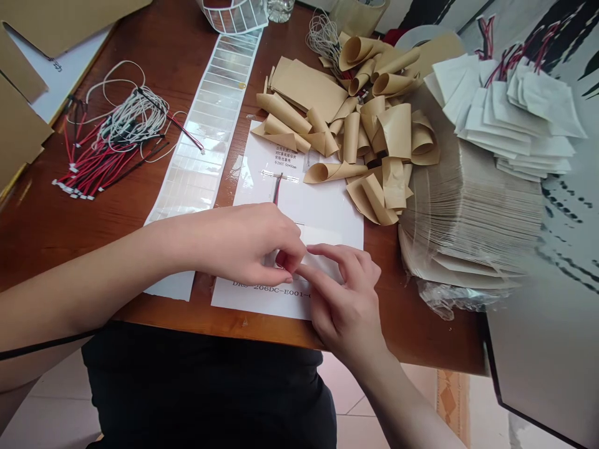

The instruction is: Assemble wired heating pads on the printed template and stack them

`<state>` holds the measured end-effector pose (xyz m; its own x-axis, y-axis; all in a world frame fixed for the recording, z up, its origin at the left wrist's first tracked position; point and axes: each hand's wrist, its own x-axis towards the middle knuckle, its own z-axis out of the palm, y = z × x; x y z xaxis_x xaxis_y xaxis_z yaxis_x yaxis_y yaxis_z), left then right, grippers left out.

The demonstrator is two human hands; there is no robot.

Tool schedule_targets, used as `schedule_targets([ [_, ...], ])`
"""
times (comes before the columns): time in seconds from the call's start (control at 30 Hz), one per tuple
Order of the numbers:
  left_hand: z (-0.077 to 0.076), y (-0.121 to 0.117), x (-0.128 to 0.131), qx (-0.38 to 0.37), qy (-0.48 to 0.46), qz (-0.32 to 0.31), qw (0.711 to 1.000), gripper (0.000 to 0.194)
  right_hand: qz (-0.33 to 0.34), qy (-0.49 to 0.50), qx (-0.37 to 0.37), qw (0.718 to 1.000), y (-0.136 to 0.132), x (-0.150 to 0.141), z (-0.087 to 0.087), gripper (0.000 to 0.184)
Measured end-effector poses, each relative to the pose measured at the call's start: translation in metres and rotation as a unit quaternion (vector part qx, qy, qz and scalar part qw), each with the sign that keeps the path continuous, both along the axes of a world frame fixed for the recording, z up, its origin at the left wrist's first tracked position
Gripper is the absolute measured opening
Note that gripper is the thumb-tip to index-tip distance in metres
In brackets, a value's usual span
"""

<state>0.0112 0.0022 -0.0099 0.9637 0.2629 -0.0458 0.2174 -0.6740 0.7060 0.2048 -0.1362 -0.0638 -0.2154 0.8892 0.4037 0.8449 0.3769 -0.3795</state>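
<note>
the left hand [243,246] and right hand [344,302] meet at six o'clock on the wooden table [60,249], over a small white paper piece [322,265] lying on a printed white sheet [327,231]. the left fingers [281,246] are closed in a pinch at the piece's left edge. the right fingers [330,262] are half curled with the index tip on it, though whether they grip it i cannot tell. higher on the sheet lies a short red-and-black wire lead [277,190]. at eleven o'clock runs a strip of clear labels [206,125], and at ten o'clock lies a bundle of red and white wires [107,149]. curled kraft paper pieces [369,118] pile up at one o'clock, a stack of kraft sheets [468,212] sits at three o'clock, and white pads with red leads [510,106] lie at two o'clock, touching that stack.
</note>
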Motion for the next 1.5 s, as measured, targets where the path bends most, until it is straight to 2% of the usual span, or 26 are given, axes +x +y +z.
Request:
schedule_targets([
  [0.27,-0.0016,0.0038,-0.0019,0.04,0.013,0.011,0.999,0.014,-0.001,0.001,0.004,1.0,0.0006,-0.0006,0.0005,0.042],
  [0.5,-0.0014,0.0079,-0.0049,0.07,0.036,0.046,0.996,0.016,-0.002,0.01,0.02,1.0,0.0008,-0.0013,0.0015,0.038],
  [0.83,0.0014,0.0077,-0.0048,0.052,0.087,0.048,0.994,0.013,0.019,0.016,0.024,0.999,-0.0001,-0.0014,0.0007,0.038],
  [1.07,0.0013,0.0078,-0.0052,0.039,0.085,0.045,0.995,0.015,0.022,0.015,0.026,0.999,0.0001,-0.0015,0.0012,0.038],
  [1.5,0.002,0.0086,-0.0037,0.047,0.088,0.04,0.994,0.013,-0.002,-0.001,0.031,1.0,0.0009,-0.0005,-0.0011,0.042],
])
